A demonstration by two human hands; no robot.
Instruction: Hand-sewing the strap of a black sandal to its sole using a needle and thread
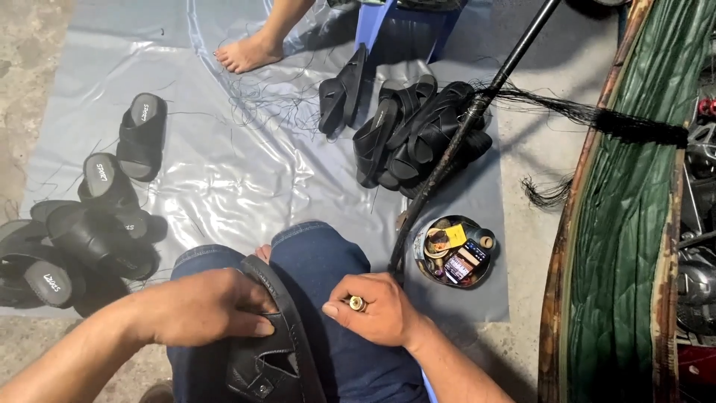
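1. Our left hand (205,306) sits at 7 o'clock. It is closed on a black sandal (277,351) that lies on our knee, with the fingers pressed on its straps.
2. Our right hand (373,307) is at 6 o'clock, just beside the sandal. It is curled shut and pinches a small gold thing (356,303). We cannot tell what that thing is.
3. Our knee is in blue jeans (317,261), and the sandal rests on top of them.
4. A long black pole (466,123) runs from our right hand up toward 1 o'clock. Loose black threads (552,112) hang off it.
5. A round tin (453,251) sits on the floor at 4 o'clock, near our right hand. It holds small bits and bobs.
6. A pile of black sandals (414,134) lies at 12 o'clock. More sandals (82,224) lie at 9 o'clock, well apart from the pile.
7. All of them rest on a shiny grey sheet (239,172).
8. Another person's bare foot (248,52) stands on the sheet at 11 o'clock, beside a blue stool (403,26).
9. A green cloth (634,224) runs down the side at 3 o'clock.
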